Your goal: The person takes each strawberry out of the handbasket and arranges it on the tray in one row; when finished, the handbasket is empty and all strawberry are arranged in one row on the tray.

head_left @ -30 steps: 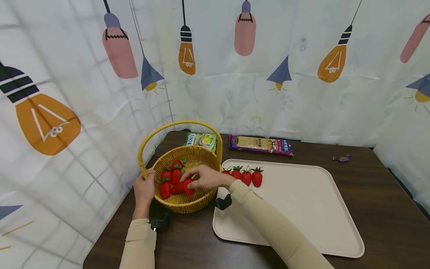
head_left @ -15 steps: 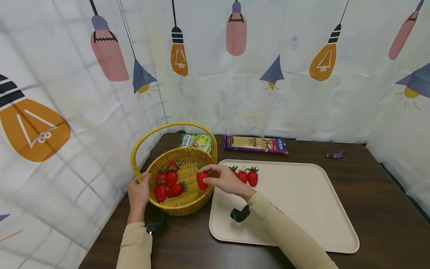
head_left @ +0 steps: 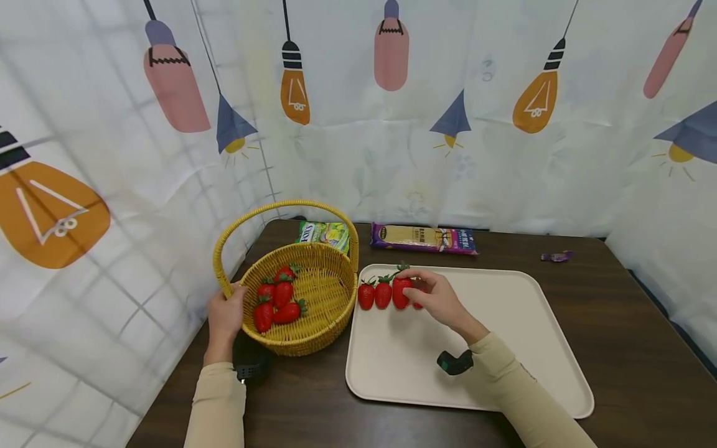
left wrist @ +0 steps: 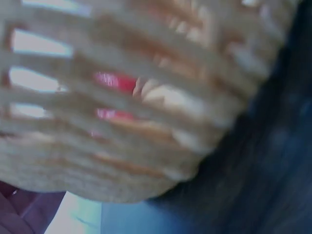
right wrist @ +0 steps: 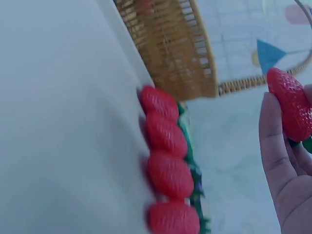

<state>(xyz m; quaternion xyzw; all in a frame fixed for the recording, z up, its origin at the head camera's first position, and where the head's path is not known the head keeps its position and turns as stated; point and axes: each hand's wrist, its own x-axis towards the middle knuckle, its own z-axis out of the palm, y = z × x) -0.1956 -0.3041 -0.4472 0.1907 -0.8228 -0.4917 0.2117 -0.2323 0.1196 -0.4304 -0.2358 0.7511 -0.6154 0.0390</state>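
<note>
My left hand (head_left: 225, 318) grips the yellow woven basket (head_left: 330, 330) on its left side, where the handle meets the rim. Several red strawberries (head_left: 282, 294) lie in the basket's left half. The left wrist view is blurred, showing the basket's weave (left wrist: 122, 180) with bits of red behind it. Over the beige tray (head_left: 504, 348), my right hand (head_left: 442, 302) pinches a strawberry (head_left: 401, 294) between thumb and fingers; the right wrist view shows this held strawberry (right wrist: 291, 103) raised. Behind and below it, several strawberries (head_left: 366, 296) stand in a row along the tray's far left edge.
Behind the basket lies a green candy bag (head_left: 330, 235). A long purple and yellow food packet (head_left: 422, 239) lies beyond the tray, and a small purple wrapped candy (head_left: 557, 256) is at the table's far right. A patterned curtain (head_left: 347, 124) hangs behind the dark table (head_left: 313, 398).
My right hand has lifted a strawberry out of the basket and carried it right, over the row on the tray. The left hand keeps its grip on the basket. The head view has shifted slightly.
</note>
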